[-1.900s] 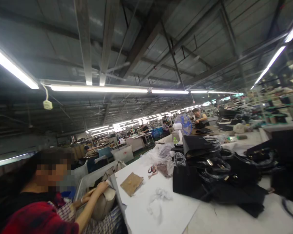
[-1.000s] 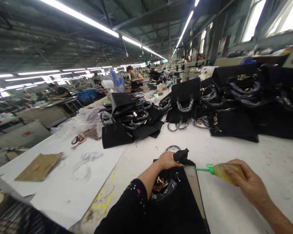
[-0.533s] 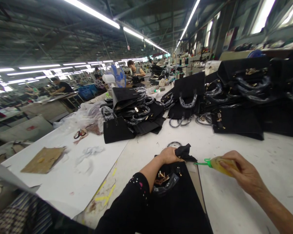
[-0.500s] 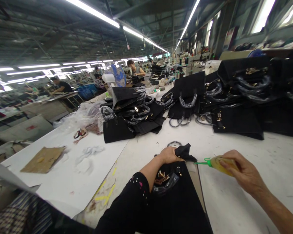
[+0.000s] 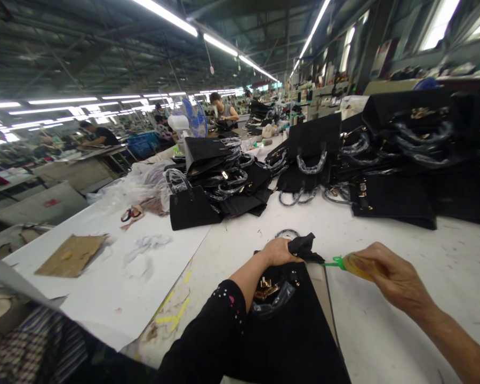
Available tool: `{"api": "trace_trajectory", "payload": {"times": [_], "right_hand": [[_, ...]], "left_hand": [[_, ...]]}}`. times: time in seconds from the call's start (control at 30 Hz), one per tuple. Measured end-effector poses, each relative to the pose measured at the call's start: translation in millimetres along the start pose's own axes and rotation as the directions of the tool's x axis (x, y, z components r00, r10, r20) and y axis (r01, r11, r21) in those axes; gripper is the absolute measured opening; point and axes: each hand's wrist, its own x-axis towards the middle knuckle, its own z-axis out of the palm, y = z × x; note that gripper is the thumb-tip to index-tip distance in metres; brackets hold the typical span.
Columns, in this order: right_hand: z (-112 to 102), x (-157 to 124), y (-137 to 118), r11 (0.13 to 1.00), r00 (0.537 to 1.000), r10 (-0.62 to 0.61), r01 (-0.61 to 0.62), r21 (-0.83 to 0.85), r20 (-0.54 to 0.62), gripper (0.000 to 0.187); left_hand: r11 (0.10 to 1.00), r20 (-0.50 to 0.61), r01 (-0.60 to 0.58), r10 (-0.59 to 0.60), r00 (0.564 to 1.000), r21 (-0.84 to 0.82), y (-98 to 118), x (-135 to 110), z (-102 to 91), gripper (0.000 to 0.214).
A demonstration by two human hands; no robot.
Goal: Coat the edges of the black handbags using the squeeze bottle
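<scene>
A black handbag (image 5: 292,330) lies flat in front of me, with a plastic-wrapped handle (image 5: 274,304) and gold-coloured hardware on it. My left hand (image 5: 279,252) grips the upper edge of this bag, where a black flap of material (image 5: 304,247) sticks up to the right; the fingertips are hidden. In my right hand (image 5: 392,274) is a squeeze bottle (image 5: 360,268) of yellowish liquid with a green nozzle. The bottle is tilted sideways, its thin tip pointing left at the flap's edge; whether it touches cannot be made out.
Stacks of black handbags (image 5: 232,186) stand at the back of the white table (image 5: 404,330), with a larger pile (image 5: 408,144) at right. To the left lie a cardboard piece (image 5: 71,256) and clear plastic (image 5: 144,186). A blue fan (image 5: 194,117) and co-workers are farther off.
The view has shifted slightly. My right hand and the bottle stay beside the flap, tip still pointing left; my left hand keeps its hold on the bag's edge.
</scene>
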Motion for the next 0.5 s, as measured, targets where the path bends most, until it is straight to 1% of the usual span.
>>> {"api": "trace_trajectory", "payload": {"times": [0.07,0.2,0.37,0.5], "right_hand": [[-0.6,-1.5,0.8,1.000,1.000,-0.019,0.019,0.005,0.010,0.037],[-2.0,-3.5,0.0,0.998,0.996,-0.060,0.059,0.019,0.061,0.023],[-3.0,-1.9,3.5,0.997,0.997,-0.076,0.076,0.003,0.032,0.021],[-4.4,0.5,5.6,0.997,0.996,-0.074,0.074,0.001,0.053,0.020]], "left_hand": [[1.000,0.002,-0.002,0.002,1.000,0.005,0.2,0.6,0.1,0.041],[1.000,0.002,-0.002,0.002,1.000,0.007,0.1,1.5,0.5,0.041],[1.000,-0.002,-0.001,0.001,1.000,0.003,-0.6,1.2,1.0,0.039],[1.000,0.001,-0.006,0.006,1.000,0.005,-2.3,2.5,1.3,0.041]]}}
